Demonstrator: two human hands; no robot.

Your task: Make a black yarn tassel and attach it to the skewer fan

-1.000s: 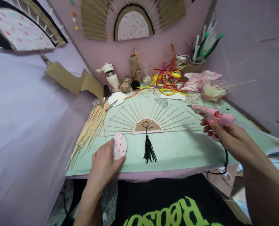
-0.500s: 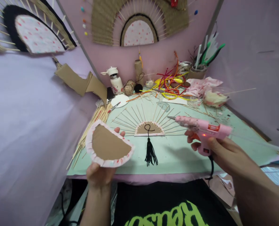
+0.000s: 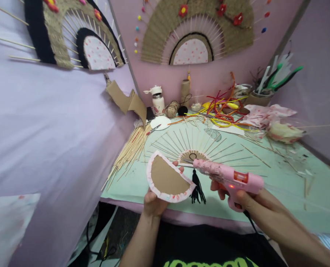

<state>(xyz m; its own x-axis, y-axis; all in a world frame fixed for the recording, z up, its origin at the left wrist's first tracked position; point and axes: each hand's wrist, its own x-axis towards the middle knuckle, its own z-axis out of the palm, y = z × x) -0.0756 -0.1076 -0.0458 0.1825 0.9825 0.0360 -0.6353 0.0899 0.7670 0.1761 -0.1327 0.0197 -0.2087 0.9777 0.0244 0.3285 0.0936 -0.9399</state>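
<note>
My left hand (image 3: 155, 200) holds up a half-round cardboard piece (image 3: 169, 176), its curved and straight edges wrapped in white spotted cloth. The fingers reach behind it, and some tips show past the straight edge. In my right hand (image 3: 244, 204) is a pink hot glue gun (image 3: 228, 176) with a lit red light, its metal nozzle pointing left. Beyond the nozzle lies a fan frame of thin sticks (image 3: 181, 139) set in a half-round cardboard base (image 3: 194, 155). A black tassel (image 3: 197, 188) lies in front of the base, partly behind the cardboard piece.
Loose bamboo sticks (image 3: 128, 152) lie along the table's left side. At the back stand a white bottle (image 3: 158, 102), a twine ball (image 3: 171, 109) and tangled coloured pipe cleaners (image 3: 223, 107). Pliers (image 3: 289, 78) stand in a pot at right. A finished fan (image 3: 194, 33) hangs on the wall.
The glue gun has come left and lower, nearer the cardboard piece, its nozzle now over the fan base. The view has shifted left, so the table appears further right. Both hands keep their hold.
</note>
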